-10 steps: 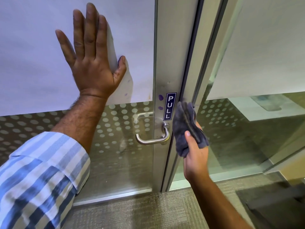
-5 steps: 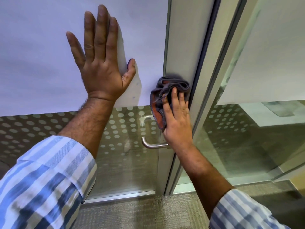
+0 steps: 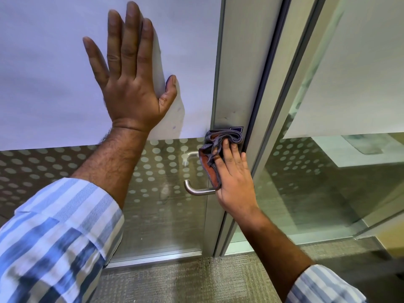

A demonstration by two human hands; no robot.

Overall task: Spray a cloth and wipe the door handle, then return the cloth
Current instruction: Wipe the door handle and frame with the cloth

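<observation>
A steel lever door handle (image 3: 196, 190) sticks out to the left from the grey metal door frame (image 3: 238, 84). My right hand (image 3: 235, 180) presses a crumpled grey cloth (image 3: 215, 149) with an orange side flat against the frame, just above the handle. The cloth and hand cover the PULL sign except for its top edge, and they hide the handle's base. My left hand (image 3: 131, 73) lies flat, fingers spread, on the white frosted part of the glass door, up and left of the handle.
The lower door glass (image 3: 157, 171) has a dotted pattern. To the right stands a fixed glass panel (image 3: 328, 182) with a frosted upper part. Grey carpet (image 3: 196, 281) covers the floor below.
My right hand has slid the cloth down the door frame, from well above the handle to just above it. My left hand stays flat on the door.
</observation>
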